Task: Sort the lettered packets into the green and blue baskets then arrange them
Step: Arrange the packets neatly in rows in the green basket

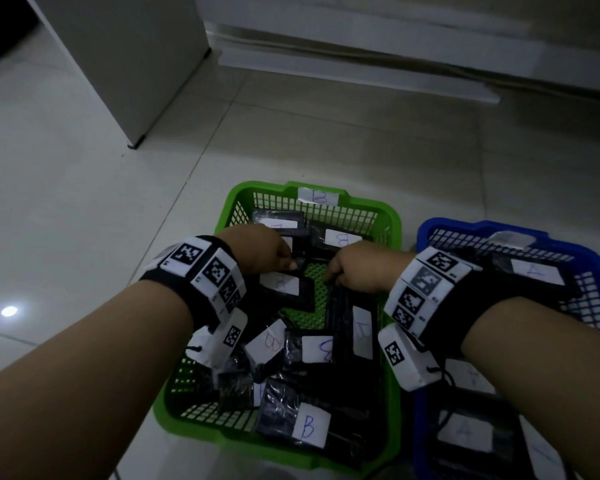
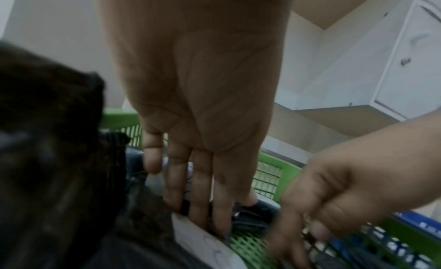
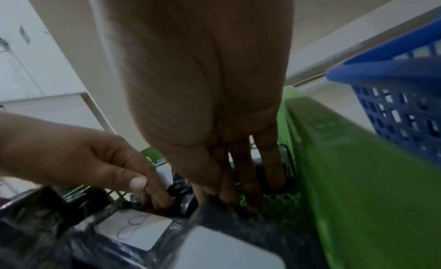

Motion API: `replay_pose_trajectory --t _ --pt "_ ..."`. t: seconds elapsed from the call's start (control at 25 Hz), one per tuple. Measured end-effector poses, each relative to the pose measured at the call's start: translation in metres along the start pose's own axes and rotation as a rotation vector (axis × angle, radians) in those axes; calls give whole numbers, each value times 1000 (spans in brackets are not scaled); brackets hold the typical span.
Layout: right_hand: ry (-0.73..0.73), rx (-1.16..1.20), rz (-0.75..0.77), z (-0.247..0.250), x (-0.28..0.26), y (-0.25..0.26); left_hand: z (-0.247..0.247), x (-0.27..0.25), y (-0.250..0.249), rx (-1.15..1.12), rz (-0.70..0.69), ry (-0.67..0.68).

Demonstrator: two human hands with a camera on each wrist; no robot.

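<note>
The green basket (image 1: 388, 216), tagged B, holds several black packets with white B labels. Both my hands are inside it. My left hand (image 1: 267, 252) pinches the far edge of one B packet (image 1: 280, 285): its fingertips (image 2: 216, 229) lie on the label (image 2: 203, 244) and the thumb sits just behind. My right hand (image 1: 352, 268) reaches down with straight fingers (image 3: 245, 178) that touch the far end of a long packet (image 1: 355, 327) by the basket's right wall (image 3: 346, 169). The blue basket (image 1: 593, 258) on the right holds packets labelled A (image 1: 537, 271).
Both baskets stand side by side on a pale tiled floor (image 1: 84, 209). A white cabinet (image 1: 125, 64) stands at the back left and low white furniture (image 1: 378, 64) runs along the back. Bare green mesh (image 1: 314, 275) shows between my hands.
</note>
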State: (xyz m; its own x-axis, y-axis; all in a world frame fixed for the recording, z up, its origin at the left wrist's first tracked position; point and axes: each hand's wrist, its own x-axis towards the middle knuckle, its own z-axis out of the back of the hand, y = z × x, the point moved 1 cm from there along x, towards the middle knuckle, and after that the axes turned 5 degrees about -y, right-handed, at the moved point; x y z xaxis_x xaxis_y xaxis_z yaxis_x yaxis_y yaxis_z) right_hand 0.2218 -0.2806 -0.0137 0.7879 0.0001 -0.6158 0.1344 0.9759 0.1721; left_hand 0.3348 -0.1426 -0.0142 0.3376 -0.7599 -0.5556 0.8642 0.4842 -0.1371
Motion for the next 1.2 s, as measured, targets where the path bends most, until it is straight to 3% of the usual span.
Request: replay_pose_trajectory --t 0.16,0.24,0.44,0.56,0.68,0.88,1.0,1.12,1.2 --pt "-12 -31 -17 -1 3 -1 -11 -3 4 2 -37 -30" --pt "-37 14 2 -1 3 0 -15 -5 10 -43 -55 -141" --pt "-256 177 60 8 10 13 -12 -2 15 -188 -16 -433" --pt "-120 69 124 9 19 26 -6 -1 23 -201 26 -568" --pt "-40 45 123 6 27 31 -6 -4 29 -136 67 -465" --pt "-312 205 0 7 27 26 3 0 32 -43 52 -400" --pt "-425 307 4 7 22 19 9 -4 31 -157 66 -415" --pt "-545 395 25 10 17 18 14 -8 30 -334 29 -521" --pt "-651 519 -130 18 9 9 16 -6 25 -400 11 -641"
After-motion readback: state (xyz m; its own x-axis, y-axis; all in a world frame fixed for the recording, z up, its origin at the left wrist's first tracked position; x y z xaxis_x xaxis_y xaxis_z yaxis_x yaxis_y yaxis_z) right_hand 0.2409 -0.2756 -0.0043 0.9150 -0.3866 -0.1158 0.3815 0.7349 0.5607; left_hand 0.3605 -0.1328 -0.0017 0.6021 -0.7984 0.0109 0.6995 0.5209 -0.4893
